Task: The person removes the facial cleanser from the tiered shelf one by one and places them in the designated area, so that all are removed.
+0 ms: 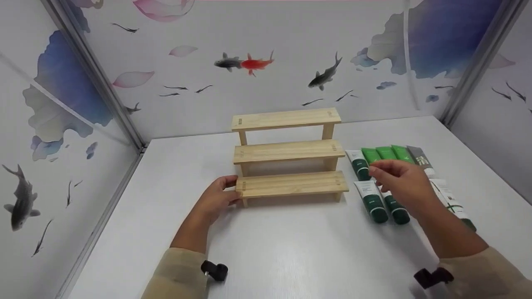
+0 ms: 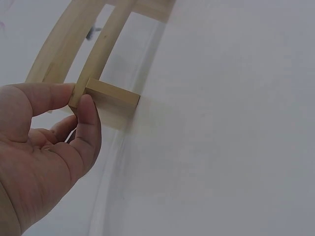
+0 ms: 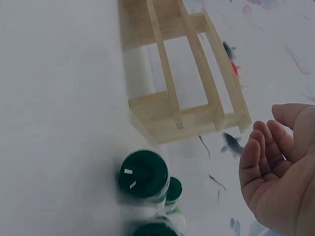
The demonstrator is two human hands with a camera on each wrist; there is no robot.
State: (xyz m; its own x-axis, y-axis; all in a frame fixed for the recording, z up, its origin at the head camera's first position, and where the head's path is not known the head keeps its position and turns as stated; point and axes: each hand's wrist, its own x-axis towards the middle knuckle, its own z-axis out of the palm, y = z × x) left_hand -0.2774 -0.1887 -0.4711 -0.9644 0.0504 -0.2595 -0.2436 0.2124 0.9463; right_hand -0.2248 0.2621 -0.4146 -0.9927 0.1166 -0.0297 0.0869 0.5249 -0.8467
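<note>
A three-tier wooden shelf (image 1: 291, 153) stands on the white table. My left hand (image 1: 216, 197) pinches the left end of its lowest board (image 1: 293, 185); in the left wrist view the thumb and fingers (image 2: 89, 125) close on that board's corner beside a short leg (image 2: 114, 94). My right hand (image 1: 401, 185) hovers over the tubes at the shelf's right, holding nothing. In the right wrist view its fingers (image 3: 250, 160) are loosely bent, the thumb apart from them. Below it lie white-and-green tubes (image 1: 372, 202), partly covered by the hand.
Behind my right hand lie several bright green tubes (image 1: 384, 153) and a grey tube (image 1: 420, 160). Another white tube (image 1: 447, 195) lies partly under my right forearm. White panels (image 1: 282, 37) painted with fish and petals, with metal posts (image 1: 95, 79) at the corners, enclose the table (image 1: 266, 249).
</note>
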